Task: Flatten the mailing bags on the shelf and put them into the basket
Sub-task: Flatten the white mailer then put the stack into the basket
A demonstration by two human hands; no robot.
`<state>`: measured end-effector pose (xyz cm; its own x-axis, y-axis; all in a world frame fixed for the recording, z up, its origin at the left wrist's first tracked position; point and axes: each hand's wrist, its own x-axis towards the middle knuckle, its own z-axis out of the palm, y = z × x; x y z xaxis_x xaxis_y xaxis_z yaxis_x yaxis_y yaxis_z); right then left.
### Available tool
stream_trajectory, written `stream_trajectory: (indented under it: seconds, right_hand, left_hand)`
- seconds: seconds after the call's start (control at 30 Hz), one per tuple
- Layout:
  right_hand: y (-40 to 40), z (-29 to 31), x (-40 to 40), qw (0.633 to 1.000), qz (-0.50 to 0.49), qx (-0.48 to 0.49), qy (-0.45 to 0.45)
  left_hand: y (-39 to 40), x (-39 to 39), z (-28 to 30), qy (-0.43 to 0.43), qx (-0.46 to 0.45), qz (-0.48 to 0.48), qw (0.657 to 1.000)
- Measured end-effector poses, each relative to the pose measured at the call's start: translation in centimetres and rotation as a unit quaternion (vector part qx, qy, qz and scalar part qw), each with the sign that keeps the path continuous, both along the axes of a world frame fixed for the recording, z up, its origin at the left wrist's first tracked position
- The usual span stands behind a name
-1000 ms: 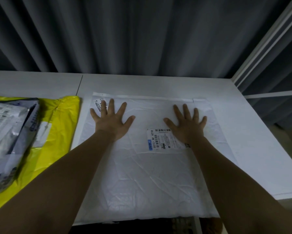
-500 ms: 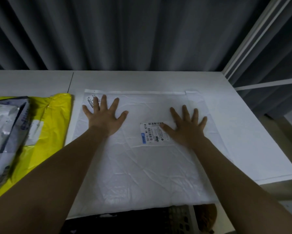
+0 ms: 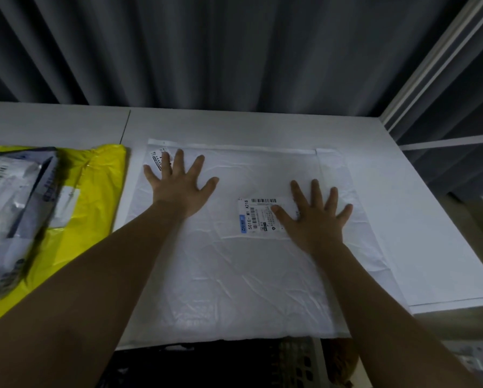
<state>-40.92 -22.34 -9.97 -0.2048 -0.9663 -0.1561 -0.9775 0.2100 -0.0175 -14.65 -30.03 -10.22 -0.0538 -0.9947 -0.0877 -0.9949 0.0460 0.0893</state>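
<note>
Lying flat on the white shelf (image 3: 419,219): one large white mailing bag (image 3: 234,270), thin crinkled plastic, roughly rectangular, creased all over in fine wrinkles, its near edge hanging just past the shelf's front. Sealed flap strip running along the far edge, beyond the fingertips. Two printed labels on it: a white shipping label (image 3: 255,217) with barcode and "501E" text, partly under the thumb of the right hand (image 3: 316,219); a smaller barcode sticker (image 3: 157,158) at the far left corner, partly under the fingers (image 3: 166,161) of the left hand (image 3: 178,189).

Both hands pressed palm-down on the bag, fingers straight and spread wide, gripping nothing; left hand toward the far left corner, right hand nearer the middle-right, well apart from each other.

Left of the left fingers, just beside the white bag: a glossy yellow mailing bag (image 3: 95,191), smooth and slightly rumpled, with a pile of grey and clear plastic bags (image 3: 13,203) stacked on top, blurred, number impossible to tell.

Below the shelf's front edge, nearer than both wrists: a dark perforated plastic basket (image 3: 296,365), only partly seen. Behind the shelf, beyond the fingertips, grey pleated curtain (image 3: 234,51) in soft vertical folds.
</note>
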Motion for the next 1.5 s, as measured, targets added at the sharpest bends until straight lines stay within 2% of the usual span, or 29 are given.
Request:
stream_trajectory:
  seconds: [0.17, 0.33, 0.43, 0.6, 0.83, 1.27, 1.5]
  right_hand:
    - [-0.7, 0.0, -0.2, 1.0, 0.003, 0.002, -0.002]
    - [-1.4, 0.2, -0.1, 1.0, -0.003, 0.0, -0.006]
    - [-1.4, 0.4, 0.1, 1.0, -0.006, 0.001, -0.004]
    - [-0.9, 1.3, 0.7, 1.0, -0.005, 0.014, -0.014]
    - [1.6, 1.4, 6.4, 0.993, 0.111, 0.013, -0.045]
    - [1.5, -0.3, 6.8, 0.995, 0.097, -0.029, -0.019]
    - [3.7, 1.2, 6.6, 0.995, 0.082, -0.042, -0.037]
  left_hand:
    - [0.1, -0.7, 1.1, -0.015, 0.0, 0.01, 1.0]
    - [3.6, -2.7, 2.9, 0.034, 0.104, -0.021, 0.994]
    - [7.6, -3.1, 2.6, 0.031, 0.121, -0.05, 0.991]
    - [10.2, -2.8, 0.8, 0.016, 0.068, -0.06, 0.996]
    - [10.7, -3.0, 0.3, 0.023, 0.012, -0.057, 0.998]
    - [10.4, -2.8, -0.3, 0.005, -0.003, -0.062, 0.998]
    - [11.2, -2.5, 0.1, 0.069, -0.061, -0.049, 0.995]
